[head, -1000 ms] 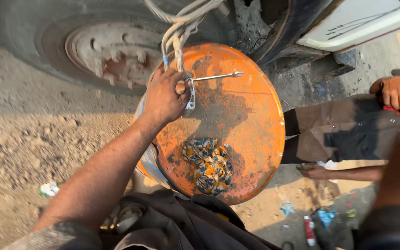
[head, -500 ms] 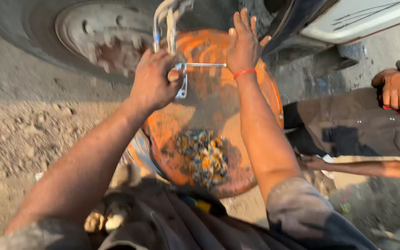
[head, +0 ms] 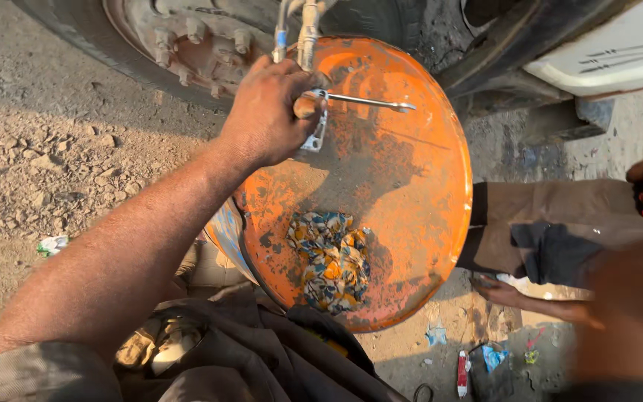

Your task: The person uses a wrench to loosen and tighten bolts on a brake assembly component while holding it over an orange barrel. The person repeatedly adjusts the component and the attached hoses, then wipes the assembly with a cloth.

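Gone from over the drum is the right hand, now only a dark blur [head: 630,313] at the lower right, its grip impossible to tell. Left hand [head: 266,112] stays clamped around a metal fitting [head: 314,130] with a thin rod [head: 366,100], atop the orange drum [head: 411,208] beside the wheel [head: 187,37]. A patterned rag [head: 330,260] lies on the drum.

Left arm extended forward, left hand [head: 266,112] fisted, fingers [head: 305,106] curled tight; right hand unseen.

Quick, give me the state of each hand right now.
Left hand: closed around a metal valve fitting on top of the orange drum.
Right hand: out of view, cannot be told.
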